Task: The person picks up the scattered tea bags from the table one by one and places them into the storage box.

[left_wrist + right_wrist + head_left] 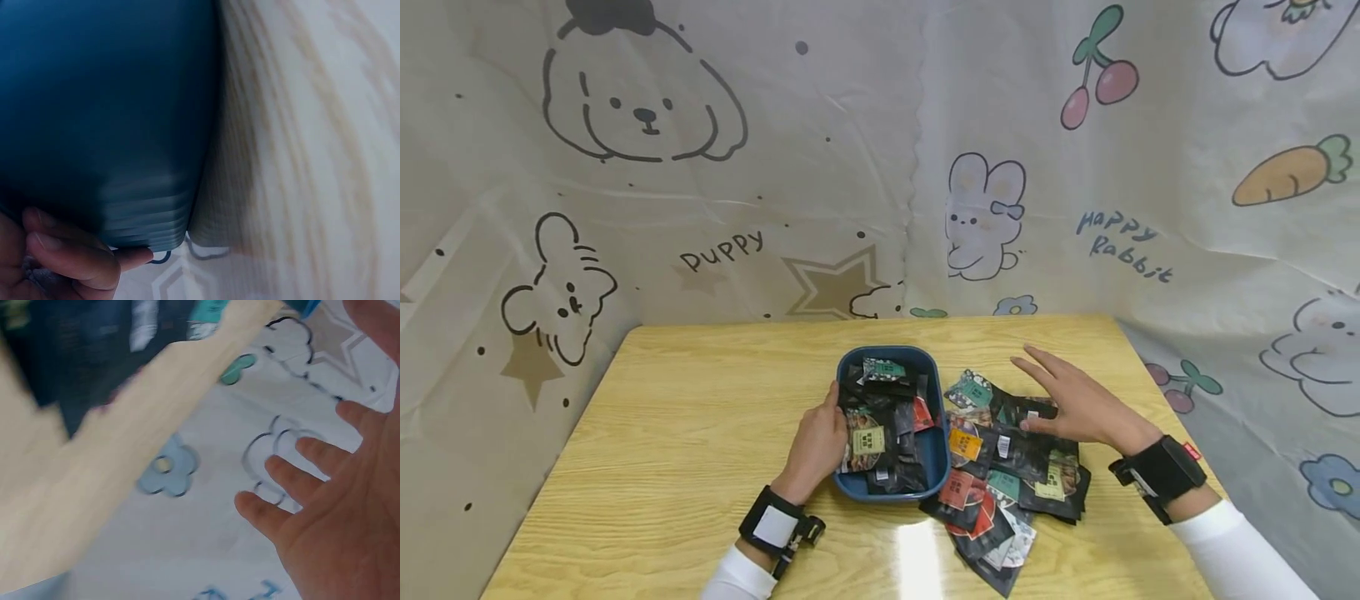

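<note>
A dark blue bin [891, 498] stands on the table, holding several black snack packets [868, 440] with coloured labels. My left hand [817, 446] is at its left side, gripping the rim; in the left wrist view some fingers [75, 259] curl close beside the bin wall [112, 125]. Right of the bin lies a loose pile of similar packets [1018, 446], with green, orange, red and yellow labels. Over the pile's far right part, my right hand [1078, 404] is spread with nothing in it. Its straight, parted fingers [300, 478] show in the right wrist view.
The wooden table [685, 467] ends at a wall covered with a printed cloth [820, 183]. Part of the pile, with a white packet [1011, 546], reaches toward the near edge. Both wrists carry black camera straps [1161, 475].
</note>
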### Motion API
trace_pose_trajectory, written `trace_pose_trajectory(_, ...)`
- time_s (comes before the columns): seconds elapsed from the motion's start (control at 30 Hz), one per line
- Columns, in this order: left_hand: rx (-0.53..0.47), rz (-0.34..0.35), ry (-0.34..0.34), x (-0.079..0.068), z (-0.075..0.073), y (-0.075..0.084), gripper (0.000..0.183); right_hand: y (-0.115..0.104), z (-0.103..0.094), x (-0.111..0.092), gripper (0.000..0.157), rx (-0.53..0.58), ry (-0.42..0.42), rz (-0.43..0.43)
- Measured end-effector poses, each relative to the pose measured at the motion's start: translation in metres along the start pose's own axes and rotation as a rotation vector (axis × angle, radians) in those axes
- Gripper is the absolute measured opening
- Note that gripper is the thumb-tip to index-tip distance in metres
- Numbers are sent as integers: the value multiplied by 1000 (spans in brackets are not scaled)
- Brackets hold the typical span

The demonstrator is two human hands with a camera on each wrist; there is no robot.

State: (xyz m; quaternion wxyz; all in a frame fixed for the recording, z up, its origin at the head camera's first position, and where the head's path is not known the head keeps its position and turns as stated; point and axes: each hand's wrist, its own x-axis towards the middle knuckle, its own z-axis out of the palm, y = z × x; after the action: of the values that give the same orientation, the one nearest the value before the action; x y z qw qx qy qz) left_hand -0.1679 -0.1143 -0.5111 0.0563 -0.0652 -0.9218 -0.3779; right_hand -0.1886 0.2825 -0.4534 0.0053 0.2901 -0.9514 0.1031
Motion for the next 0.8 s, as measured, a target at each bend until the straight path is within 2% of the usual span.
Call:
trace_pose_trajectory(0.17, -2, 0, -3, 1, 0, 0, 49, 9, 17, -20, 100, 59, -70, 42)
trace_pose_trajectory(0.33, -8, -5, -5, 0, 0, 0, 49, 12, 36, -27, 97, 127, -117, 82)
trace_pose_trajectory(0.43, -13, -6, -12, -1, -1, 1, 49, 4, 43, -26, 96, 150, -132, 57)
trace_pose_trajectory(0.67, -8, -1, -14, -1, -1, -1, 49, -23, 56, -23, 100, 89, -239, -21)
trace_pose_trajectory(0.8, -6, 0, -6, -1, 0, -2, 50, -25, 58, -22, 83, 130, -234, -24)
